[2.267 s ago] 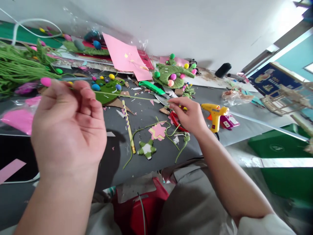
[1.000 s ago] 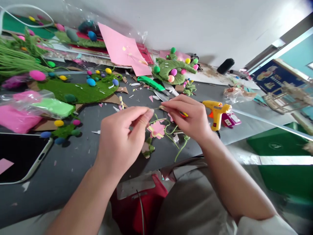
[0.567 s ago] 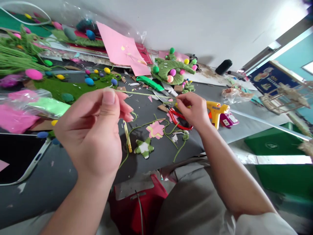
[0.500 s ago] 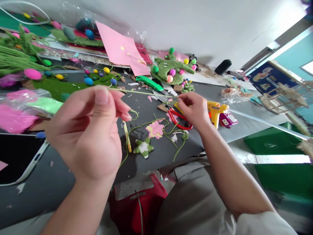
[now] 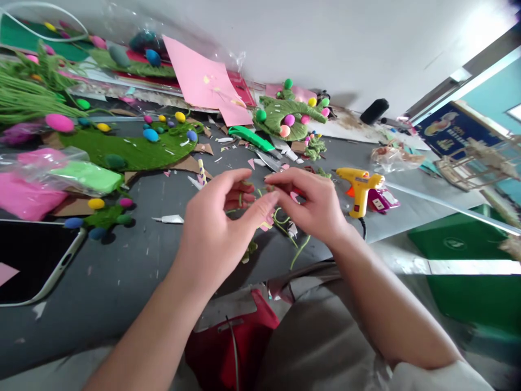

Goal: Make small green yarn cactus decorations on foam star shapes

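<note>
My left hand (image 5: 215, 222) and my right hand (image 5: 311, 203) meet at the fingertips above the dark table. A thin green yarn (image 5: 299, 253) trails on the table below my right hand, and a bit of it crosses the fingers of my left hand. My left fingers are curled around the yarn, the thumb reaching toward the right fingertips. With thumb and forefinger together, my right hand pinches the yarn; the exact grip is partly hidden. Beneath my hands, a yarn-wrapped star (image 5: 250, 251) and a pink paper flower (image 5: 266, 224) are mostly covered.
A yellow glue gun (image 5: 359, 187) stands at right. Behind lie a green utility knife (image 5: 251, 138), a pink sheet (image 5: 203, 76) and a green wreath-like piece (image 5: 280, 117) with colored balls. At left are a phone (image 5: 36, 260), a craft blade (image 5: 169, 219) and bagged clay (image 5: 85, 176).
My left hand has come down and right, away from the camera, to meet my right hand. The yarn that was stretched taut between them is now gathered at the fingertips.
</note>
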The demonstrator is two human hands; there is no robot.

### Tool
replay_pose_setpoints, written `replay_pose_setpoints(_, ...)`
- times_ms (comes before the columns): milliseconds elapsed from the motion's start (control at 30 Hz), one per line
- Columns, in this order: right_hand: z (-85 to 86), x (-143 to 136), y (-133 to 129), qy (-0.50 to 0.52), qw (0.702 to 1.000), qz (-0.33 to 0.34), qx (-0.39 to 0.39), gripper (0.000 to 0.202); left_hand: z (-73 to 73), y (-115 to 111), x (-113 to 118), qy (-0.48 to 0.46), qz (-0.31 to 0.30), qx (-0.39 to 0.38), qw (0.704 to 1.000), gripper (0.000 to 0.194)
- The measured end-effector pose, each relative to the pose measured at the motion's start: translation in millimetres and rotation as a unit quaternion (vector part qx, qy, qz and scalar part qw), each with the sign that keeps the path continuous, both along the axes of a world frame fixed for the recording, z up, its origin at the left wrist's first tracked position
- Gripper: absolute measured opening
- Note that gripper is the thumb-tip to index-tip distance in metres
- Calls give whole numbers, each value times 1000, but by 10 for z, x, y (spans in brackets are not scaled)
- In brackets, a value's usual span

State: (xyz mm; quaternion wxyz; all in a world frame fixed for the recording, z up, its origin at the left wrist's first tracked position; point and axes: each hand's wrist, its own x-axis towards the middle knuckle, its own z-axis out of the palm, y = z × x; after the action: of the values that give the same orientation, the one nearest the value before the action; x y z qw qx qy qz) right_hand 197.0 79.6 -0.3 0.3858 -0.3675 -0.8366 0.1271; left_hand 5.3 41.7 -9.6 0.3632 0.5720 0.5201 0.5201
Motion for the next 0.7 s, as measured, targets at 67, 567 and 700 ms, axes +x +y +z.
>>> replay_pose_setpoints(67,-18,-33,-21,-13,1000,19,11,13,-8,-18,-7,67,-29,23,997,36)
replay_pose_setpoints(567,-63,84,110,-6,996,-78,30,11,42,-26,-66,136,49,84,986,5)
replay_pose_setpoints(700,-160,284,328,25,988,-153,5,7,56,-9,-100,68,101,102,987,7)
